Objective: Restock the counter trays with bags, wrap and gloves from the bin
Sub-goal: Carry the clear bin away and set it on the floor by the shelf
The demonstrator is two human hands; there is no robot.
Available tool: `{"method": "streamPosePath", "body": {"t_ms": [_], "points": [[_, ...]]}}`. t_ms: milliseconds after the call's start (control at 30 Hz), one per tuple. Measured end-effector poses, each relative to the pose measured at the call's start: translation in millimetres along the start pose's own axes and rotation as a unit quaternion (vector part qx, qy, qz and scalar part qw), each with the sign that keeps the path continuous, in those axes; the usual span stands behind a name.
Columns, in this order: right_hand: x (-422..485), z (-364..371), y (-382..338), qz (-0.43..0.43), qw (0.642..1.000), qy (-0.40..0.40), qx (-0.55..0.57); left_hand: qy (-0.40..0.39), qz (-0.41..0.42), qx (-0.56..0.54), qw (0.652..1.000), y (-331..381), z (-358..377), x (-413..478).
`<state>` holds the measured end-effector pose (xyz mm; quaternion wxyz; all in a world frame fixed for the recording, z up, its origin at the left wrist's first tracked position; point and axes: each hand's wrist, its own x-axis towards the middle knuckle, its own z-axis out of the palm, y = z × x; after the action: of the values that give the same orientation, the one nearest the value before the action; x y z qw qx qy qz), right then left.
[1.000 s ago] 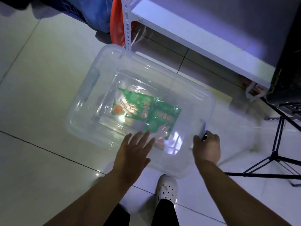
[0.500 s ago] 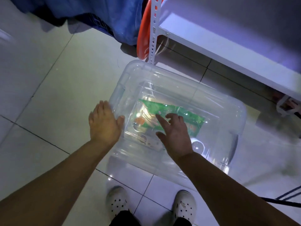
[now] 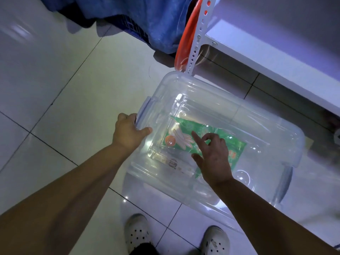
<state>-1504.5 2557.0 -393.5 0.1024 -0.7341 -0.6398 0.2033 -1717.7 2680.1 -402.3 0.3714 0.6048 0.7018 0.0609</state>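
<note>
I see a pale glossy tiled floor with dark grout lines. At the far side lies crumpled blue fabric; just right of it stands an orange round plastic rim, behind a white perforated metal post carrying a white shelf board. Nearest me are two white perforated clogs.

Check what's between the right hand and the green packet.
The bin's clear lid, in the head view: the right hand is on top of it, the green packet inside underneath. The left hand grips the latch.
</note>
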Motion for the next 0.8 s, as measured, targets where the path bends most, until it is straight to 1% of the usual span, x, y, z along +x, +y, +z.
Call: {"method": "streamPosePath", "body": {"t_ms": [100, 167, 233, 300, 367, 433, 500, 567, 633, 700, 733, 800], "points": [[1, 0, -1, 0.002, 1.000, 0.002, 0.003, 0.046, 0.040, 0.007, 0.998, -1, 7, -6], [1, 0, -1, 0.000, 1.000, -0.005, 0.008, 0.064, 0.047, 0.003, 0.997, -2, 11, -9], [1, -5, 2, -0.012, 1.000, -0.009, 0.022, 0.064, 0.043, -0.005, 0.997, -3, 14, -14], [3, -16, 13, -0.017, 0.999, 0.000, 0.027, 0.058, 0.041, 0.012, 0.997, -6, 16, -22], [8, -34, 34, 0.001, 0.999, 0.037, -0.001, 0.061, 0.017, 0.043, 0.997, -9, 16, -36], [14, -57, 62, 0.040, 0.996, 0.067, -0.040, 0.067, -0.041, 0.076, 0.994, -11, 17, -60], [23, -78, 90, 0.081, 0.989, 0.071, -0.097, 0.063, -0.106, 0.070, 0.990, -14, 20, -86], [33, -93, 116, 0.112, 0.979, 0.046, -0.164, 0.057, -0.184, 0.005, 0.981, -16, 24, -110], [40, -104, 142, 0.151, 0.967, -0.024, -0.204, 0.060, -0.247, -0.083, 0.964, -10, 31, -126], [45, -110, 158, 0.212, 0.959, -0.120, -0.147, 0.051, -0.287, -0.124, 0.949, -5, 43, -134], [45, -112, 164, 0.235, 0.955, -0.150, -0.105, 0.033, -0.302, -0.137, 0.943, -2, 49, -137], [40, -111, 169, 0.248, 0.952, -0.165, -0.065, 0.001, -0.334, -0.216, 0.918, 4, 61, -143]]}}
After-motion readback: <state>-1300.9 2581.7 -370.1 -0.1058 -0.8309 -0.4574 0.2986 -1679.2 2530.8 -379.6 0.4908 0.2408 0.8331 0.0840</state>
